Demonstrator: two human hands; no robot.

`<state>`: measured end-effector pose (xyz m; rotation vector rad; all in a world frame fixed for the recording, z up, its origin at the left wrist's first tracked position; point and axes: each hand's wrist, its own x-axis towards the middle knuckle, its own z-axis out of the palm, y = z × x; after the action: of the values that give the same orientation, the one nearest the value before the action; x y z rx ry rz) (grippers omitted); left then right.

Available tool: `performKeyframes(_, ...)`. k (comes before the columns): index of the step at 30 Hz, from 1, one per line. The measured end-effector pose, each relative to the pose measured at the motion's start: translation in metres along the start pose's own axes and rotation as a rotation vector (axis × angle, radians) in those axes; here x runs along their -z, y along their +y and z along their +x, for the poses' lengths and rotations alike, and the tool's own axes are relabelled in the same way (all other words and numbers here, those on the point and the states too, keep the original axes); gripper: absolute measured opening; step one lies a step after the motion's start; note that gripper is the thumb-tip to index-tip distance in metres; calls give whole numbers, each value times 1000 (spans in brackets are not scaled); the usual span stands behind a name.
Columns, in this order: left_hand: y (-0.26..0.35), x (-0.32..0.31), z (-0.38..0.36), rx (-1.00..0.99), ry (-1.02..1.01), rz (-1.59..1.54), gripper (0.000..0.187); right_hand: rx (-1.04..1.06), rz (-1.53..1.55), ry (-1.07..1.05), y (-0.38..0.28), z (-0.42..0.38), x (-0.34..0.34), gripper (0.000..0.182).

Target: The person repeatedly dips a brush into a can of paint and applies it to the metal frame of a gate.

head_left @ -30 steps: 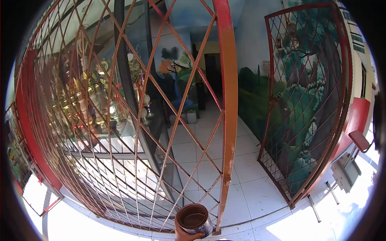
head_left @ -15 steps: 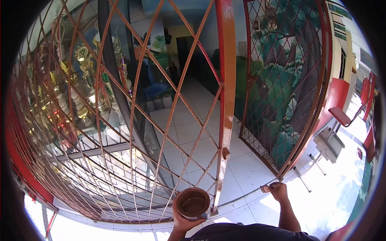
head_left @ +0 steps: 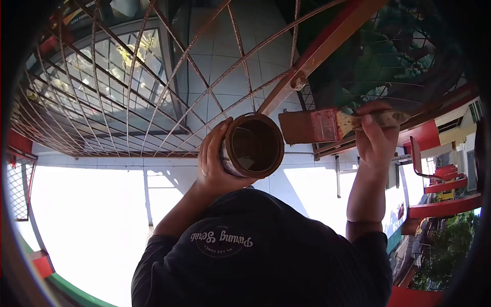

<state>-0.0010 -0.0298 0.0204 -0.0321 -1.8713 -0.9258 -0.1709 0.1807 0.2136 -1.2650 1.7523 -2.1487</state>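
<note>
A round paint can (head_left: 254, 145) with brown paint inside is tilted so that its mouth faces the camera; my left hand (head_left: 210, 158) wraps round its left side and underside. My right hand (head_left: 377, 134) grips the handle of a wide paintbrush (head_left: 312, 126). Brown paint covers the bristles, which point left at the can's right rim, with a small gap between. Just beyond the can and brush stands the brown post (head_left: 327, 51) of a metal lattice (head_left: 204, 87), with a small lug on the post.
Behind the lattice is a glass case (head_left: 130, 56) with trophies. A painted mural (head_left: 404, 61) shows beyond the open gate at the right. Red seats (head_left: 450, 176) stand farther right. White tiled floor (head_left: 92, 204) lies behind my body.
The view has tipped down towards my body. The can and both hands appear larger, and my right hand has come closer to the can, with the brush now clearly visible.
</note>
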Motion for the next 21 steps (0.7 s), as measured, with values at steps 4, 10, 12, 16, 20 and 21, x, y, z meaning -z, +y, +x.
performKeyframes(4,5,-4,-2,-95,105,77,111,-183,-155,-234,10,-2,-52,15)
performKeyframes(10,11,-4,-5,-91,160,174,108,-203,-215,-376,32,2,-75,14)
performKeyframes(12,12,-3,-6,-88,164,188,107,-181,-272,-411,29,2,-81,12)
performKeyframes(16,14,-2,-5,-92,169,187,105,-36,-442,-555,31,1,-97,9)
performKeyframes(20,15,2,-6,-92,147,187,104,-74,-456,-608,30,2,-97,14)
performKeyframes(21,14,1,-7,-96,149,191,104,-59,-381,-540,27,3,-97,14)
